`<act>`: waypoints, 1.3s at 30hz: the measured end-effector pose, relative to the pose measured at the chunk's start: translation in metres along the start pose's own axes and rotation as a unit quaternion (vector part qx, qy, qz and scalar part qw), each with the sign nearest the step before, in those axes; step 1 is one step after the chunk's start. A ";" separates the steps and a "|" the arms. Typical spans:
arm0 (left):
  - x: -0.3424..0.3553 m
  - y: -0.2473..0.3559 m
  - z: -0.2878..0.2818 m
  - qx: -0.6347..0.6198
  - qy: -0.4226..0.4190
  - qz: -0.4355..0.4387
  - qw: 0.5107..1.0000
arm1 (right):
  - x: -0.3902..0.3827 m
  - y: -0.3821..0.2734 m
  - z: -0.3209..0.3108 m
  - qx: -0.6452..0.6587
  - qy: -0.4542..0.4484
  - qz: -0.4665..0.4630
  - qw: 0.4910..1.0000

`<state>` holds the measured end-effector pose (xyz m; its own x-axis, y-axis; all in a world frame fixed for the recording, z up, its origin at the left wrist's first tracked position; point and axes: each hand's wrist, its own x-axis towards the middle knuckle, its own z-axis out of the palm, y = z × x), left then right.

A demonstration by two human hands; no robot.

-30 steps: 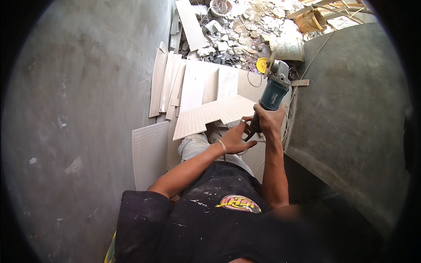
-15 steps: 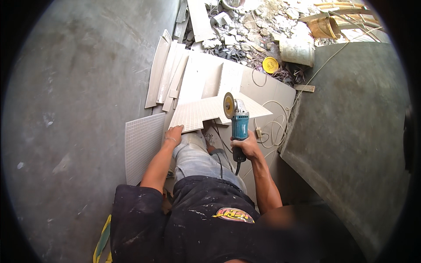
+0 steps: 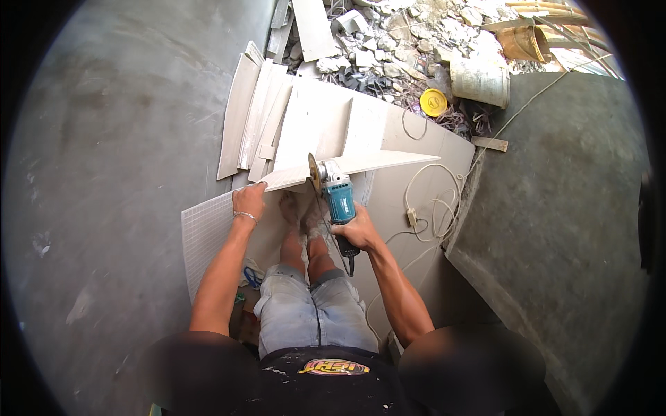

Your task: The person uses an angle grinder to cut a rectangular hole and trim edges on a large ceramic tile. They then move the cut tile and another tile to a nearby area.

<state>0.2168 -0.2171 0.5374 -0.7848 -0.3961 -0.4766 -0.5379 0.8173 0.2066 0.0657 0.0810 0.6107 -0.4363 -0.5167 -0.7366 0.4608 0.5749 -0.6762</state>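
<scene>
In my right hand (image 3: 359,229) is a teal and black angle grinder (image 3: 340,202), gripped round its body, with its round disc (image 3: 315,172) at the far end. The disc stands on edge close to a pale tile (image 3: 388,159); I cannot tell whether they touch. My left hand (image 3: 250,201) is closed on the left end of this tile, which is tilted and shows mostly its thin edge. Beside that hand, another tile with a gridded back (image 3: 207,232) leans by the grey wall. My bare feet (image 3: 302,208) are just below the held tile.
Cut tile strips (image 3: 243,114) lean at the left wall. A pale extension cord (image 3: 433,208) lies coiled on the floor at right, near a low grey wall (image 3: 555,201). Rubble (image 3: 395,55), a whitish bucket (image 3: 480,82) and a yellow lid (image 3: 433,102) lie beyond.
The grinder has moved left and its disc has come close to the tile. The tile has tilted from showing its gridded face to nearly edge-on. My legs now show straighter below it.
</scene>
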 end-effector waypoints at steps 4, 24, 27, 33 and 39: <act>0.009 0.002 -0.008 0.006 -0.027 -0.026 0.999 | 0.015 -0.005 0.003 -0.044 0.029 -0.050 0.997; 0.017 -0.006 -0.007 0.022 -0.022 0.012 0.999 | 0.051 0.029 0.016 -0.001 0.040 -0.012 0.999; 0.019 -0.007 -0.006 0.019 -0.020 0.008 1.000 | 0.053 0.032 0.016 0.013 0.035 -0.016 0.999; 0.023 -0.004 -0.011 0.029 -0.039 0.001 0.999 | 0.058 0.035 0.011 0.023 0.017 -0.001 1.000; 0.026 -0.001 -0.017 0.036 -0.033 0.003 0.999 | 0.063 0.042 0.012 0.026 0.011 0.001 1.000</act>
<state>0.1919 -0.2354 0.5393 -0.7641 -0.3646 -0.5322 -0.5083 0.8482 0.1488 0.0664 0.0651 0.5354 -0.4529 -0.5008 -0.7377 0.5002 0.5422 -0.6752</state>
